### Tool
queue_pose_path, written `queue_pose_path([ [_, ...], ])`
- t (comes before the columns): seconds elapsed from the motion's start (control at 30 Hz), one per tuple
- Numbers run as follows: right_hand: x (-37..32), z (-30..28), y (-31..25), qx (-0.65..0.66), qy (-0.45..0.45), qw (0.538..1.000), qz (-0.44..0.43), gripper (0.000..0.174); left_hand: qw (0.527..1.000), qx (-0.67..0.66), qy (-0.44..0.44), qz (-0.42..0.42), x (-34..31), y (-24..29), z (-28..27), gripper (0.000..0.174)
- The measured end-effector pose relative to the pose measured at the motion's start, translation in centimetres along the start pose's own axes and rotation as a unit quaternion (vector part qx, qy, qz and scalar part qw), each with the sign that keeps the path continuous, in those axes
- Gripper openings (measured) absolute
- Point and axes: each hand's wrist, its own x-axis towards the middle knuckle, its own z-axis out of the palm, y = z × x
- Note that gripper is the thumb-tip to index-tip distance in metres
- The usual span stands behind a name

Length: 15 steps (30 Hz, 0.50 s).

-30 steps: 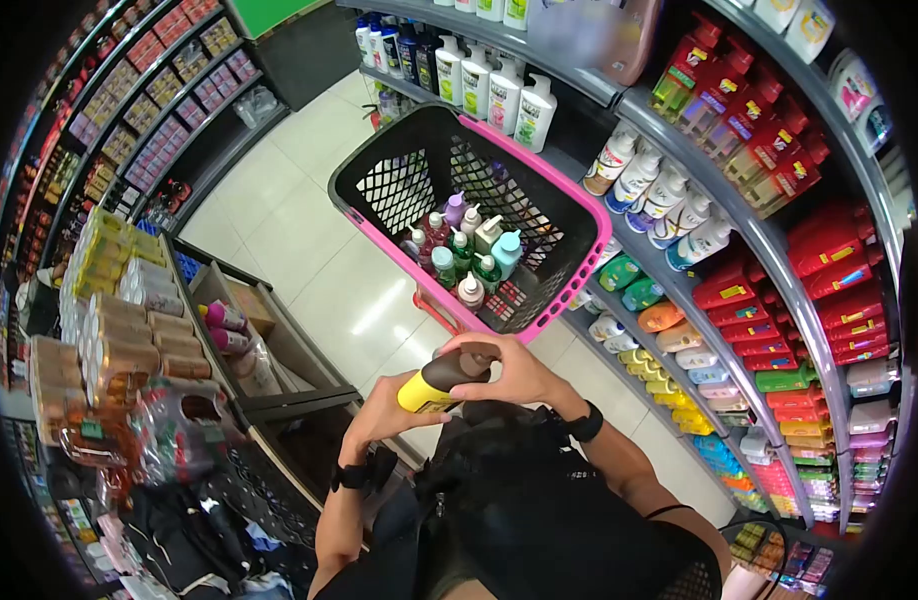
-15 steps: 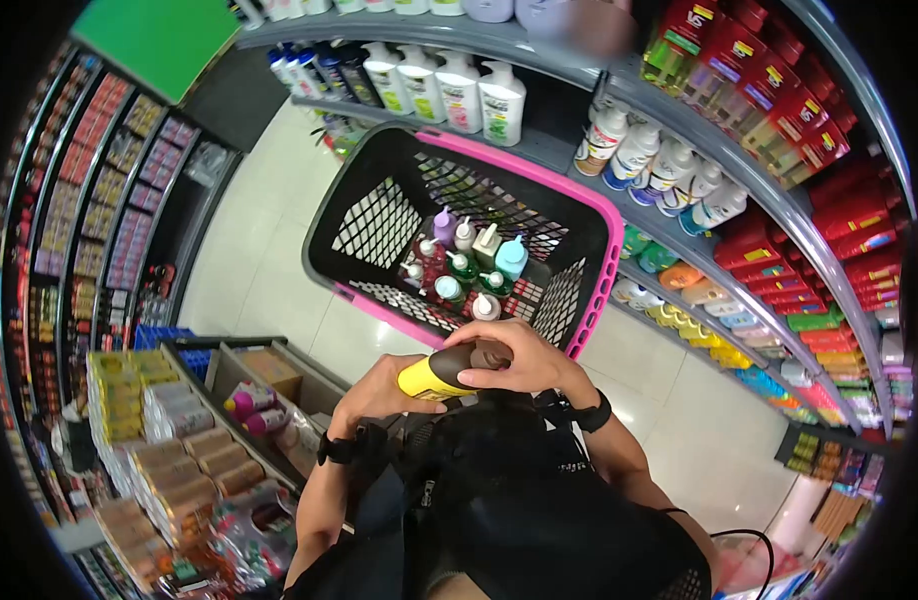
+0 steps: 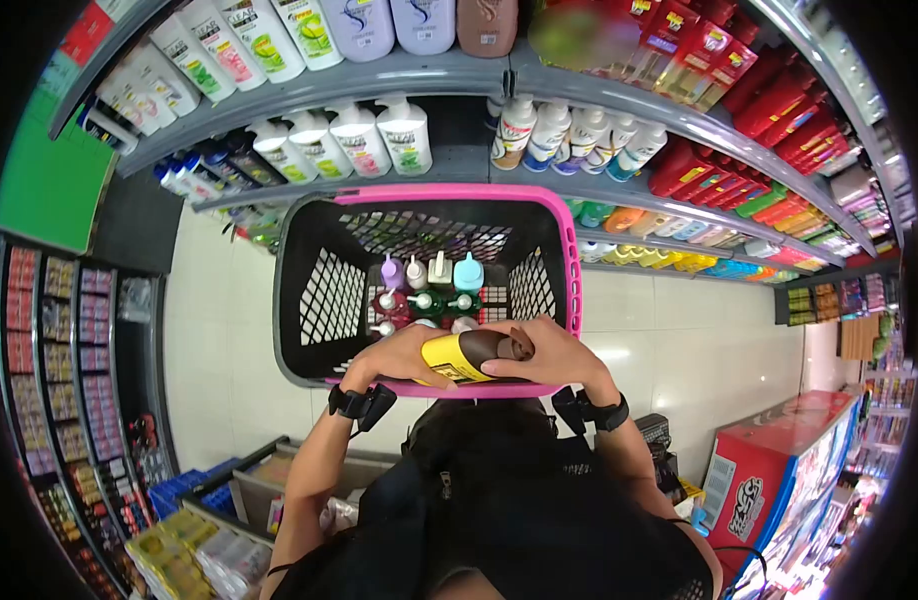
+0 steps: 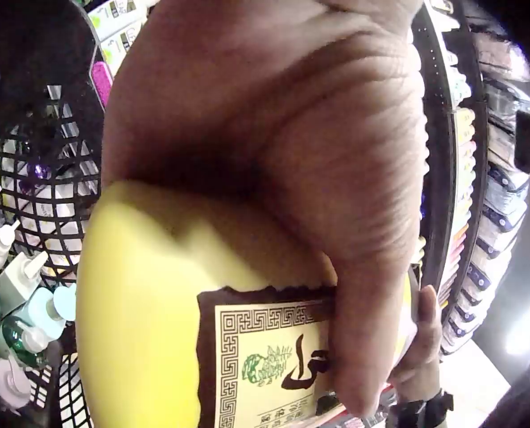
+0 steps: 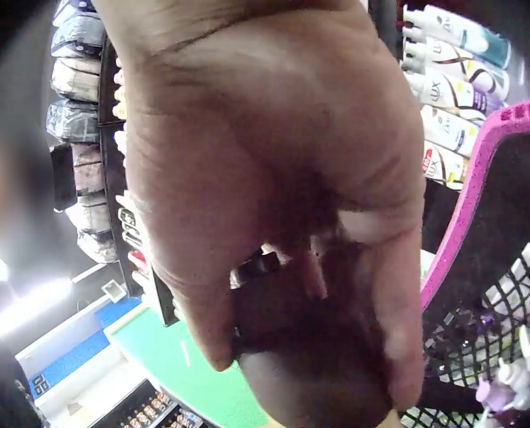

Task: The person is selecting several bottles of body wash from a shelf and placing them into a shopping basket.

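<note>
A yellow bottle with a dark brown top (image 3: 457, 357) lies tilted between both hands, over the near rim of a black basket with a pink edge (image 3: 576, 290). My left hand (image 3: 394, 358) grips its yellow base, the thumb across the label in the left wrist view (image 4: 265, 366). My right hand (image 3: 547, 356) holds the brown pump end, fingers and thumb on either side of the brown part (image 5: 314, 383). Several pump bottles stand inside the basket, among them a light blue one (image 3: 468, 273) and a purple one (image 3: 392, 270). The hands hide part of them.
Shelves of shampoo bottles (image 3: 404, 140) run behind the basket and curve right. Low at the left are a crate (image 3: 219, 495) and stacked cans (image 3: 184, 545). A red and blue freezer (image 3: 769, 480) stands at the right, a green panel (image 3: 54, 170) at the far left.
The view has turned, so the basket now lies straight ahead and the shelves face me. Both hands, still holding the bottle, have come over the basket's near rim.
</note>
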Motion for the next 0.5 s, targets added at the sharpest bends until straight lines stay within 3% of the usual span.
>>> queue_pose_path([
  [0.27,3.5,3.5,0.3,0.000,0.139,0.988,0.062,0.052,0.993,0.018,-0.084,0.079,4.8,-5.6,-5.2,0.058],
  [0.3,4.0,3.7,0.4,-0.009,0.161,0.983,0.086,0.049,0.994,0.004,-0.092,0.053,5.1,-5.3,-5.9,0.060],
  [0.4,5.1,5.4,3.1,-0.010,0.222,0.968,0.120,0.045,0.995,-0.055,-0.073,0.029,7.6,-8.9,-6.0,0.068],
  [0.5,6.0,5.6,4.9,-0.037,0.254,0.953,0.160,0.041,0.996,-0.086,-0.029,0.016,8.9,-9.9,-6.4,0.059],
])
